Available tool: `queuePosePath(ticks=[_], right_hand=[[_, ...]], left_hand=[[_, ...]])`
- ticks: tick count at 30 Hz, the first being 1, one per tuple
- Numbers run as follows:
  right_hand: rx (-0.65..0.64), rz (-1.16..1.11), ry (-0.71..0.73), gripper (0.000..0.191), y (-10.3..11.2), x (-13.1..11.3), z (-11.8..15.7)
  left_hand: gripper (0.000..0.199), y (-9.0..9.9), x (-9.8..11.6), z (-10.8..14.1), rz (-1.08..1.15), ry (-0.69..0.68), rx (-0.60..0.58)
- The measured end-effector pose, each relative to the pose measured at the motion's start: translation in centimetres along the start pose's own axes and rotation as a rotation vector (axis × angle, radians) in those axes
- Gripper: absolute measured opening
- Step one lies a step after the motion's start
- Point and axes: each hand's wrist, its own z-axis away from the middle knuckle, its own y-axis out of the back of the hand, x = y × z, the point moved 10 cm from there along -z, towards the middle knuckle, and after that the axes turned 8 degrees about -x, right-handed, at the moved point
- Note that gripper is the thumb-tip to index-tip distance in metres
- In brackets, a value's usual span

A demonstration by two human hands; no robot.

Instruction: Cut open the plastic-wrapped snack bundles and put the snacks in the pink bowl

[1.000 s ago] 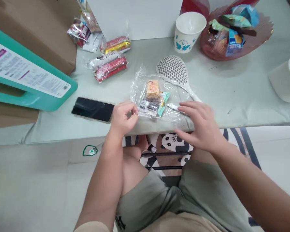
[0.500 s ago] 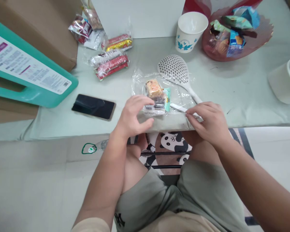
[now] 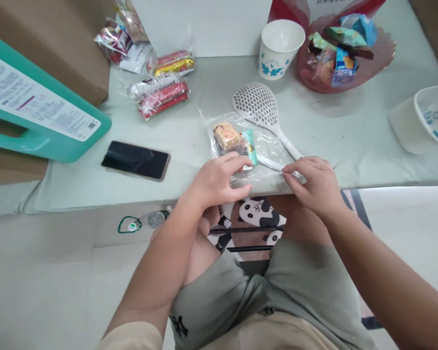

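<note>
A clear plastic bag lies near the table's front edge, holding a pale, crumbly snack piece, a mint-green wrapped snack and a dark packet partly hidden by my fingers. My left hand is curved over the bag's near left side, thumb and fingers apart. With thumb and forefinger together, my right hand pinches the bag's right edge, where a thin white strip ends. What that strip is, I cannot tell. Behind lies a white slotted skimmer, its handle running under my right hand.
To the left lie a black phone and a green jug. Wrapped snack bars rest farther back. A paper cup stands beside a pink bowl of packets. Another white tub is at right.
My left hand has moved right and slightly down, over the near side of the bag. My right hand stays at the bag's right edge. The view has shifted slightly.
</note>
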Motion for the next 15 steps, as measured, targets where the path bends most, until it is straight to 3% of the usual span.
queuePosePath(ticks=[6, 11, 15], right_hand=[[-0.004, 0.037, 0.04, 0.017, 0.7, -0.4, -0.4], [0.04, 0.012, 0.066, 0.014, 0.5, -0.2, -0.8], [0.054, -0.041, 0.072, 0.013, -0.2, 0.6, -0.4]], left_hand=[[0.022, -0.4, -1.4, -0.5, 0.112, 0.136, -0.118], [0.047, 0.2, -1.1, -0.1, 0.148, 0.092, -0.144], [0.049, -0.1, -2.9, 1.8, 0.293, 0.266, -0.307]])
